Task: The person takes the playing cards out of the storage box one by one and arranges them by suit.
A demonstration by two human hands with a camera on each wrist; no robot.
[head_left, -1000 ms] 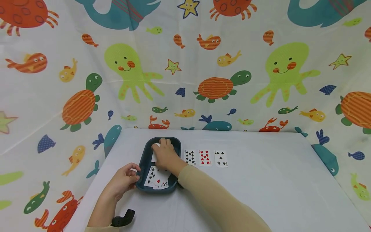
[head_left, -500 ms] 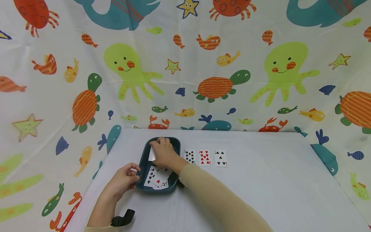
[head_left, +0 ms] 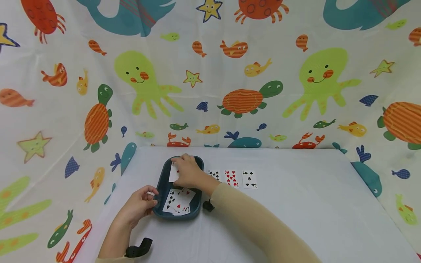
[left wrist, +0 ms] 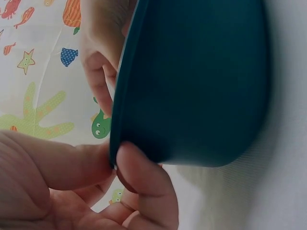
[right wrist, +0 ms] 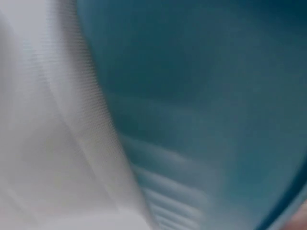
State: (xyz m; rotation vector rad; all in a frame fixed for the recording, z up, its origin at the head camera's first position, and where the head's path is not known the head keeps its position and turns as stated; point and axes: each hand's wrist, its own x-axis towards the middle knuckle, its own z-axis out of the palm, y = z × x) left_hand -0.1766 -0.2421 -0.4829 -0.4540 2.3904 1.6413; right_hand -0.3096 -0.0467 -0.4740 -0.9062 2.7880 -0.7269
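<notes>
My left hand point(head_left: 141, 204) pinches the near left rim of a dark blue-green tray point(head_left: 158, 190) between thumb and fingers; the left wrist view shows this grip on the rim point(left wrist: 125, 81) close up. Over the tray's far end, my right hand point(head_left: 189, 172) holds a playing card point(head_left: 173, 173) by its edges, thumb at the near side and fingers at the far side. Red marks show on that card, partly covered by the hand. Several face-up playing cards point(head_left: 178, 201) lie overlapping in the tray's near end. Only the tray's outer wall point(right wrist: 192, 110), blurred, fills most of the right wrist view.
To the tray's right, a row of face-up cards lies on the white tablecloth point(head_left: 296, 204): a spades card point(head_left: 213, 174) partly behind the right wrist, a hearts card point(head_left: 231, 179) and a clubs card point(head_left: 250, 179). A cloth printed with sea animals point(head_left: 243, 102) hangs behind.
The right hand has drawn slightly back to the right, and the card in it has tilted so red marks show on its face. My left hand keeps its grip on the tray.
</notes>
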